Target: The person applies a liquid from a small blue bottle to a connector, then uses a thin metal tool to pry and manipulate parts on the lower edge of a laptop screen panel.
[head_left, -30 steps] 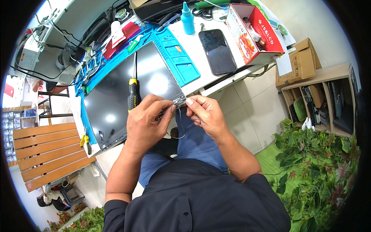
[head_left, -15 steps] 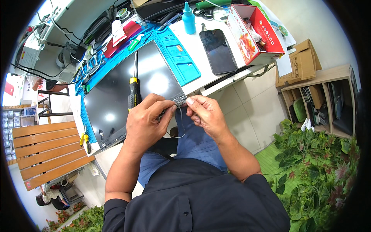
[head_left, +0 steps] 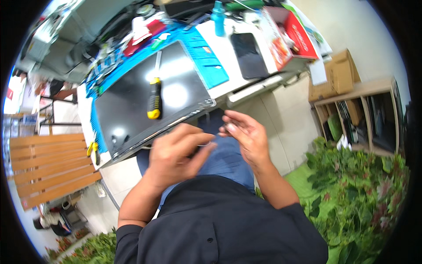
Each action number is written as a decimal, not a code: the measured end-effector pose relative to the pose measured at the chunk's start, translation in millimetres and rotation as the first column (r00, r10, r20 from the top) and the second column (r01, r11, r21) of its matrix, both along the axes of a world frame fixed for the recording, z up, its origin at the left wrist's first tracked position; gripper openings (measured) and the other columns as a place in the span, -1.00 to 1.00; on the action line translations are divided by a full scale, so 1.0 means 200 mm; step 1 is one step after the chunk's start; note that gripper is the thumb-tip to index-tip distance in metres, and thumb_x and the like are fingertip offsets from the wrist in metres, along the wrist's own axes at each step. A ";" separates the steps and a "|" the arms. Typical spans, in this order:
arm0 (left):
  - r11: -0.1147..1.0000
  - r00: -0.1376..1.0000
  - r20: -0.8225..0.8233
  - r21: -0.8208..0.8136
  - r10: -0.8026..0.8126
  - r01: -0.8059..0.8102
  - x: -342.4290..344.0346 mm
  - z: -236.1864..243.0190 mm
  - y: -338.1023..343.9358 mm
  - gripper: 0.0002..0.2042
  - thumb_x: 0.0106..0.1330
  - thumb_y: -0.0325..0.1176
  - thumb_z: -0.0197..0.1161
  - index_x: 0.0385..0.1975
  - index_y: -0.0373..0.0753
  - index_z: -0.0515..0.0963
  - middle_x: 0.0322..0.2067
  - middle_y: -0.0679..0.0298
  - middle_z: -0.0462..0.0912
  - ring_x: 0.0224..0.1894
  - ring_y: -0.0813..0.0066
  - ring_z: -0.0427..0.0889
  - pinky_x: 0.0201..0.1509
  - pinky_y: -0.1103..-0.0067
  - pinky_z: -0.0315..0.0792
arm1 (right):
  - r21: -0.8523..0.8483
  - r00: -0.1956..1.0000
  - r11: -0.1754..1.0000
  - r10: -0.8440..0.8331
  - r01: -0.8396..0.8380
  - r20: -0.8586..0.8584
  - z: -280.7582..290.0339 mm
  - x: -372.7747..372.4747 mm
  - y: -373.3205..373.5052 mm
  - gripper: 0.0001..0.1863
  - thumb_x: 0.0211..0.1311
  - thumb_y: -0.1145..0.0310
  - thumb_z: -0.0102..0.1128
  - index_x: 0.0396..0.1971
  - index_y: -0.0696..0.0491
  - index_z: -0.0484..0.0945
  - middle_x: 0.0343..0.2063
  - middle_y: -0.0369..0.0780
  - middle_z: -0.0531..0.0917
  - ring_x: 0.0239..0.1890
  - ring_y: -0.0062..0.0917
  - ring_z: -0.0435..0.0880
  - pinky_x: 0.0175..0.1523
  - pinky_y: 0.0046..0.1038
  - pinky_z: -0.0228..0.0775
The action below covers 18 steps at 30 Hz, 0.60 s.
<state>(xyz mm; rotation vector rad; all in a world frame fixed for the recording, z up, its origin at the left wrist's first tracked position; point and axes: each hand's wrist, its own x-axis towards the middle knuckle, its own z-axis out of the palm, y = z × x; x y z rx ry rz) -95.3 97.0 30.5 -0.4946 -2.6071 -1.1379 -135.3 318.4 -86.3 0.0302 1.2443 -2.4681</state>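
Note:
My left hand [head_left: 176,154] and my right hand [head_left: 244,136] hover over my lap, just below the near edge of a large black flat panel [head_left: 127,110] lying on the workbench. The left hand's fingers are curled, and a thin wire loop [head_left: 204,144] shows at their tips. The right hand's fingers are loosely bent toward the left hand, and motion blur hides whether they pinch anything. A screwdriver with a black and yellow handle [head_left: 154,99] rests on the panel, beyond both hands.
A blue work mat [head_left: 211,66] lies under and beside the panel. Further right are a black phone [head_left: 248,55], a red open box [head_left: 290,37] and a blue bottle [head_left: 217,17]. A cardboard box [head_left: 334,75], a wooden shelf [head_left: 369,114], plants [head_left: 360,198] and a wooden bench [head_left: 44,167] surround me.
Both hands have dropped from the panel's near corner toward my lap and spread slightly apart. The view has shifted and the hands are now blurred.

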 end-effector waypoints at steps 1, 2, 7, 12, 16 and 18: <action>0.999 0.998 0.040 -0.003 -0.040 0.040 0.02 0.00 0.02 -0.71 0.28 -0.35 0.68 -0.03 -0.17 0.82 -0.20 0.27 0.81 -0.44 0.36 0.76 -0.37 0.43 0.63 | 0.040 0.999 0.999 -0.031 0.031 -0.014 0.06 0.03 0.00 -0.53 0.54 0.63 0.38 0.38 0.32 0.59 0.13 -0.05 0.76 0.06 -0.36 0.86 0.24 -0.25 0.80; 0.999 0.992 0.125 0.031 -0.035 0.032 0.04 -0.01 0.04 -0.65 0.30 -0.30 0.67 0.06 -0.17 0.79 -0.17 0.28 0.80 -0.43 0.36 0.77 -0.37 0.43 0.65 | 0.083 0.998 0.995 -0.060 0.063 -0.032 0.15 0.07 0.01 -0.56 0.54 0.64 0.38 0.35 0.33 0.60 0.10 -0.05 0.78 0.04 -0.36 0.86 0.24 -0.24 0.80; 0.950 0.980 0.179 0.311 -0.083 0.024 0.10 -0.08 0.08 -0.60 0.39 -0.33 0.62 0.20 -0.21 0.75 -0.13 0.23 0.82 -0.33 0.40 0.82 -0.28 0.50 0.71 | 0.116 0.939 0.964 -0.201 0.241 -0.278 0.27 0.24 -0.04 -0.69 0.53 0.69 0.37 0.20 0.33 0.69 -0.01 -0.04 0.86 0.01 -0.37 0.87 0.26 -0.32 0.76; 0.861 0.998 -0.037 0.508 0.047 -0.022 0.16 -0.13 0.06 -0.69 0.37 -0.51 0.62 0.10 -0.24 0.83 -0.11 0.21 0.88 -0.21 0.47 0.83 -0.19 0.57 0.67 | 0.090 0.808 0.943 -0.223 0.321 -0.545 0.29 0.26 -0.18 -0.75 0.55 0.69 0.35 0.14 0.29 0.75 0.08 -0.01 0.83 0.09 -0.42 0.83 0.26 -0.44 0.71; 0.823 0.988 -0.032 0.557 0.153 -0.109 0.26 -0.09 -0.08 -0.77 0.37 -0.51 0.62 0.00 -0.28 0.85 -0.17 0.18 0.90 -0.20 0.42 0.84 -0.14 0.55 0.68 | 0.206 0.826 0.942 -0.111 0.264 -0.552 0.41 0.32 -0.30 -0.71 0.51 0.72 0.37 0.15 0.27 0.76 0.09 -0.04 0.80 0.09 -0.45 0.82 0.20 -0.46 0.72; 0.830 0.974 -0.061 0.537 0.216 -0.151 0.32 -0.10 -0.16 -0.78 0.36 -0.49 0.64 -0.04 -0.28 0.85 -0.18 0.15 0.88 -0.21 0.40 0.84 -0.14 0.53 0.68 | 0.263 0.831 0.943 -0.024 0.203 -0.556 0.43 0.34 -0.33 -0.71 0.47 0.73 0.41 0.12 0.26 0.78 0.05 -0.04 0.81 0.06 -0.46 0.83 0.17 -0.46 0.73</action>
